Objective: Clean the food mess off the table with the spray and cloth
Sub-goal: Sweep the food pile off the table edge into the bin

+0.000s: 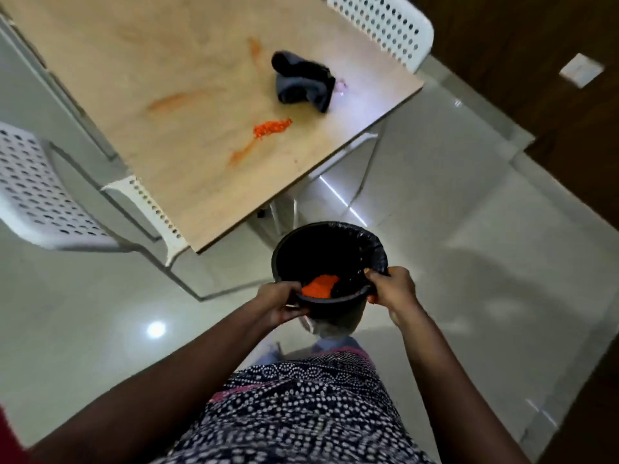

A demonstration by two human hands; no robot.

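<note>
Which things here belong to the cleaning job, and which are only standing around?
Job: dark cloth; orange food pile; orange smears; table; lined bin, gripped by left hand and right hand.
Idle: white chairs.

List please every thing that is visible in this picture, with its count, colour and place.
table: one, light wood, upper left.
orange food pile: one, on the table.
orange smears: several, across the table.
cloth: one, dark grey, crumpled on the table near its far edge.
chairs: two, white, perforated, at the left and the top.
bin: one, black, lined, held above the floor.
orange food: one heap, inside the bin.
floor: pale glossy tiles.
left hand: grips the bin rim.
right hand: grips the bin rim.
</note>
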